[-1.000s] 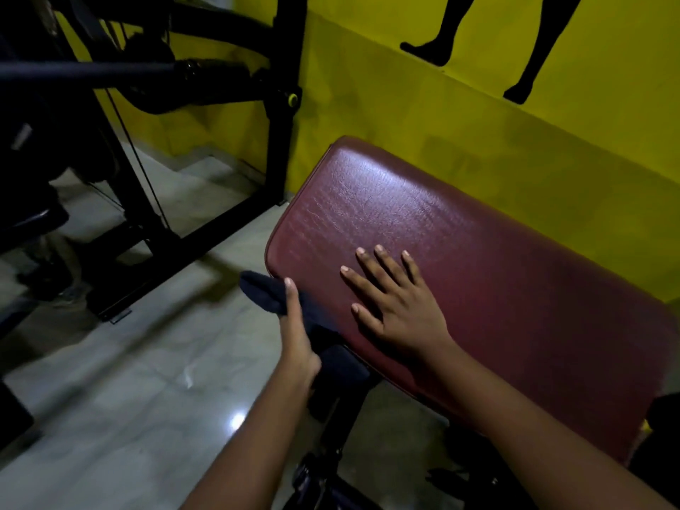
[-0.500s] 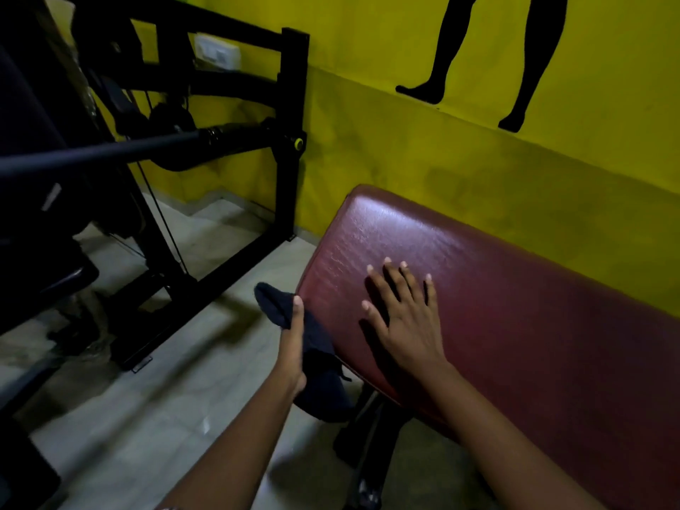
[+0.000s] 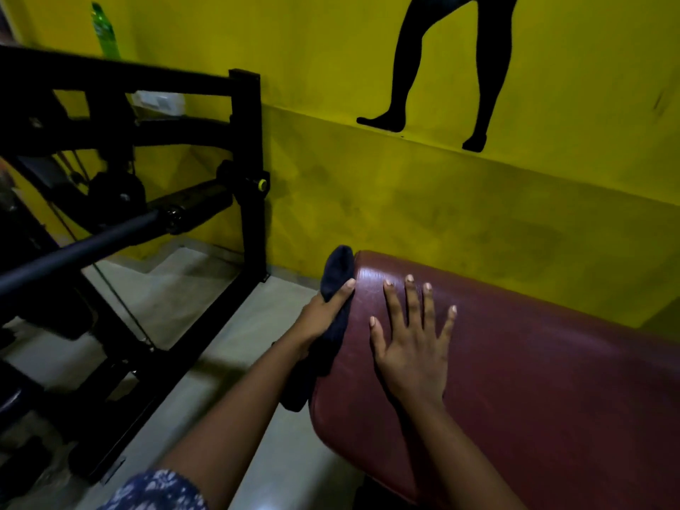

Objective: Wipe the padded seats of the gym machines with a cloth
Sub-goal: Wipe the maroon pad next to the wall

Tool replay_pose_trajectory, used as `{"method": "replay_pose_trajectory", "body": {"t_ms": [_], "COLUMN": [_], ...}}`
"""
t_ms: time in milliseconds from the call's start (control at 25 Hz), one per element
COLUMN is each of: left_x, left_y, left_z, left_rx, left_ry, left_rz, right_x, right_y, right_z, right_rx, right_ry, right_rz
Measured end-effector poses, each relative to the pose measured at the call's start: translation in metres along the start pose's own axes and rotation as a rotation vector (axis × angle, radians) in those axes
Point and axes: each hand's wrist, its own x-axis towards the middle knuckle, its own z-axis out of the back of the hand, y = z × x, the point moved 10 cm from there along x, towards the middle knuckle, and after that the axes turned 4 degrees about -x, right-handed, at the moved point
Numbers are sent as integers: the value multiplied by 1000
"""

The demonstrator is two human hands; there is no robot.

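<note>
A dark red padded seat [image 3: 533,369] fills the lower right, standing close to the yellow wall. My left hand [image 3: 323,311] presses a dark blue cloth [image 3: 336,274] against the pad's left side edge, fingers straight along it. The cloth reaches up past the pad's far corner and hangs down below my wrist. My right hand [image 3: 412,344] lies flat on top of the pad near its left end, fingers spread.
A black gym machine frame [image 3: 246,171] with a long padded bar [image 3: 84,248] stands to the left on the pale tiled floor [image 3: 191,300]. The yellow wall [image 3: 441,207] with a black leg silhouette runs behind the seat. A green bottle [image 3: 105,31] stands at top left.
My left hand has slid the cloth along the pad's side edge toward the far corner. My right hand has shifted forward on top. The view has tilted up.
</note>
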Motion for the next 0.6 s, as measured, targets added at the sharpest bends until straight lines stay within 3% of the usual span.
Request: {"method": "replay_pose_trajectory", "body": {"t_ms": [160,320,600], "left_x": [35,66,-31], "left_y": [-36,14,31], "left_z": [-15,-15,2], "left_rx": [-35,-124,-57], "left_ry": [69,98,13], "left_rz": [-17,53,24], "right_x": [-2,0,-1], "right_y": [0,1,0], "right_z": [0,2,3], "right_rx": [-25,-27,-16], "right_ry": [-4,-1,0], "right_rz": [-8,-24,-30]}}
